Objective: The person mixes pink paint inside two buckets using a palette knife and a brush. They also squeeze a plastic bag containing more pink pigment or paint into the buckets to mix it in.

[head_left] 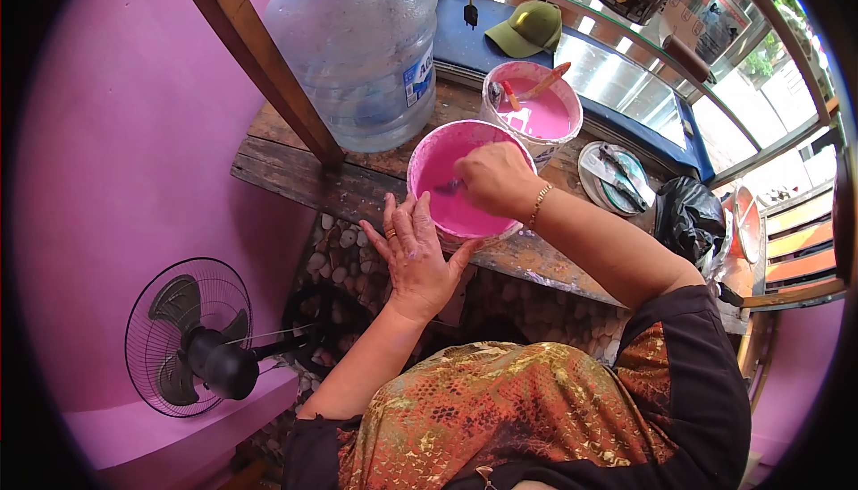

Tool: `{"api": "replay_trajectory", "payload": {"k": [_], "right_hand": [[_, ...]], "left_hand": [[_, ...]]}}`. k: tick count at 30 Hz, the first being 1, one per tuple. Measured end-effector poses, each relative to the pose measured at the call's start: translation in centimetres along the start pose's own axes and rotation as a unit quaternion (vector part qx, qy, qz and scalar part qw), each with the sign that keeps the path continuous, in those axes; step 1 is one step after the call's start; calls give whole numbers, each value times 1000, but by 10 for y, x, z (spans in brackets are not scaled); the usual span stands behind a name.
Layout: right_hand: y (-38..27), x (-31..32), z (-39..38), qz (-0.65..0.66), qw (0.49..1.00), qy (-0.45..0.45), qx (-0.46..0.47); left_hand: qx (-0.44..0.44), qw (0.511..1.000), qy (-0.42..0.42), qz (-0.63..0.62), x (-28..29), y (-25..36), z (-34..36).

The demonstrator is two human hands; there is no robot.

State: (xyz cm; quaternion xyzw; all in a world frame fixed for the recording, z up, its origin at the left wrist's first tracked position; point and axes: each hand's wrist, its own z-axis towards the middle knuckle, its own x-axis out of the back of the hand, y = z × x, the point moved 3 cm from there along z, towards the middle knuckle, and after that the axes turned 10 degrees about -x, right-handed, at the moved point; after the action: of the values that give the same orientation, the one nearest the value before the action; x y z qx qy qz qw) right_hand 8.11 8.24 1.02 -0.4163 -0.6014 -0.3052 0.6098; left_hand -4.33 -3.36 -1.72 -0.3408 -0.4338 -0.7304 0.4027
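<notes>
A bucket of pink paint [527,166] stands near the front edge of the wooden bench. My right hand [494,177] is closed over its opening, fingers wrapped round something mostly hidden. A small greyish end [447,188] shows below that fist at the paint's surface; its kind is unclear. Against the bucket's near left side rests my left hand [413,253], its fingers spread up to the rim and its thumb along the front. Just behind stands a second paint bucket [575,119], with a wooden-handled paintbrush [547,81] and a red-handled tool [510,95] leaning inside.
On the bench [286,152] stand a large clear water jug [357,52], a paint-smeared round lid [590,173] and a black plastic bag [690,215]. A green cap [527,29] lies behind. A wooden post [259,52] rises left; a black fan [189,338] is at lower left.
</notes>
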Motion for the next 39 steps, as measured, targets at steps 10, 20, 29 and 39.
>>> {"api": "replay_trajectory", "payload": {"k": [10,20,29,39], "right_hand": [[11,16,-20,-83,986,-136,-54],[34,79,-92,141,990,-16,-4],[42,59,-143,158,966,200,-54],[31,60,-145,120,970,208,-40]], "left_hand": [[4,1000,2,-2,0,-3,-2],[-4,1000,5,-4,1,-3,-3],[4,1000,2,-11,1,0,-1],[7,998,-4,56,16,16,4]]}}
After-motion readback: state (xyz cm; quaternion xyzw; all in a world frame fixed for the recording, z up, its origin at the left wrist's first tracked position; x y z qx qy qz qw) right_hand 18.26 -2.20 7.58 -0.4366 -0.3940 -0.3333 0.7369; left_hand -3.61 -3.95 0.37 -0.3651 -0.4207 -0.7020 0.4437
